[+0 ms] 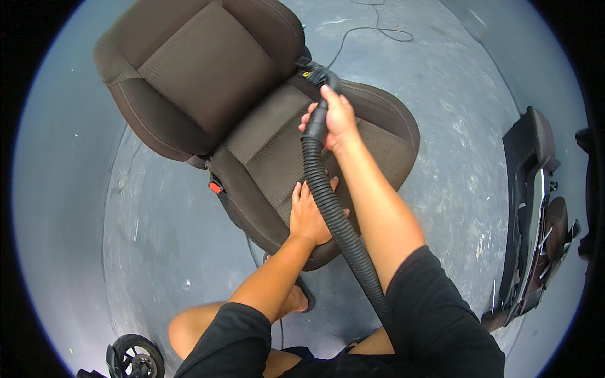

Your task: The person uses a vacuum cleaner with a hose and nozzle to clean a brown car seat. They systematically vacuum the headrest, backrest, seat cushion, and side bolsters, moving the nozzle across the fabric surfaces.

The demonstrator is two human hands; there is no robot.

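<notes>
A brown fabric car seat (pixel 265 157) stands on the floor before me, its backrest (pixel 205 66) at the far left. My right hand (pixel 336 120) is closed around the black handle of a vacuum hose (pixel 340 230), with the thumb along its top. The hose's dark nozzle (pixel 322 77) is at the far side of the cushion, near where it meets the backrest. My left hand (pixel 312 214) lies flat on the front of the cushion with its fingers spread, and the ribbed hose passes over part of it.
A red seat-belt buckle (pixel 215 188) sticks out at the seat's left side. Dark car door panels (pixel 529 220) lean against the right wall. A thin cable (pixel 378 29) curls over the grey floor (pixel 450 157) behind the seat. A small wheel (pixel 137 358) stands at the lower left.
</notes>
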